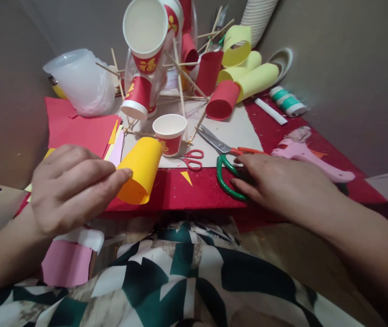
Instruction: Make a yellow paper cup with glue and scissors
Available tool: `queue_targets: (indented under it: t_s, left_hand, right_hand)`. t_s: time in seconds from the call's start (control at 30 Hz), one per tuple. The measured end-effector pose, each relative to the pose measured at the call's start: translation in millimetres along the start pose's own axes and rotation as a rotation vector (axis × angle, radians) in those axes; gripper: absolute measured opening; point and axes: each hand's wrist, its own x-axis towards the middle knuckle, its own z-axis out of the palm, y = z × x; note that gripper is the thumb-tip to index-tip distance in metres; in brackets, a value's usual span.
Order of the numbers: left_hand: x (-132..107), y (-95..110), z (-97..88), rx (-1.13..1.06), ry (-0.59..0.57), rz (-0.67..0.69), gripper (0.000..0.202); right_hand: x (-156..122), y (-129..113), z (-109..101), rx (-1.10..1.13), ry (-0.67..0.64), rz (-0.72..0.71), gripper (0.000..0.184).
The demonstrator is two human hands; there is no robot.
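Observation:
My left hand (73,184) pinches a rolled tube of yellow paper (139,170) by its edge, just above the near edge of the red table top (194,190). My right hand (282,181) lies palm down on the table, fingers stretched over the green handle of a large pair of scissors (228,175). The blades of these scissors point up and left. A smaller pair of red-handled scissors (190,159) lies between the two hands. A small yellow paper triangle (186,177) rests beside them.
Behind stands a structure of red-and-white paper cups (145,36) on wooden sticks (182,86), with red and yellow paper rolls (245,77). A single cup (170,134), red paper sheets (78,127), a clear plastic bag (81,81), a pink glue gun (306,152) and a green-striped roll (287,101) surround it.

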Motion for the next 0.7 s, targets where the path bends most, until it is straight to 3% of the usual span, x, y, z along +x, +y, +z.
queue_targets:
  t_s: [0.07,0.2,0.37,0.47,0.57,0.63,0.7]
  left_hand:
    - [-4,10,0.1,-0.026,-0.021,-0.096,0.024]
    - [-2,30,8.9,-0.221,-0.057,-0.482,0.033]
    - [0,38,20.6,-0.378,-0.086,-0.587,0.042]
    - [-5,33,22.1,-0.339,-0.113,-0.528,0.032]
    - [-10,26,23.3,-0.203,-0.067,-0.254,0.018]
    - [-14,23,25.6,-0.099,-0.019,-0.079,0.023]
    - [-18,21,28.9,-0.037,-0.026,-0.028,0.023]
  right_hand:
    - [0,-1,-1,-0.119,-0.017,0.022,0.033]
    - [0,-3,-3,-0.225,-0.048,0.085,0.039]
    - [5,-9,-14,-0.168,-0.203,0.188,0.031]
    - [12,-14,-24,-0.103,-0.315,0.24,0.036]
    - [16,-15,-29,-0.062,-0.354,0.257,0.042]
    - [13,-13,-28,-0.06,-0.356,0.264,0.048]
    - [5,-9,-27,-0.049,-0.315,0.288,0.054]
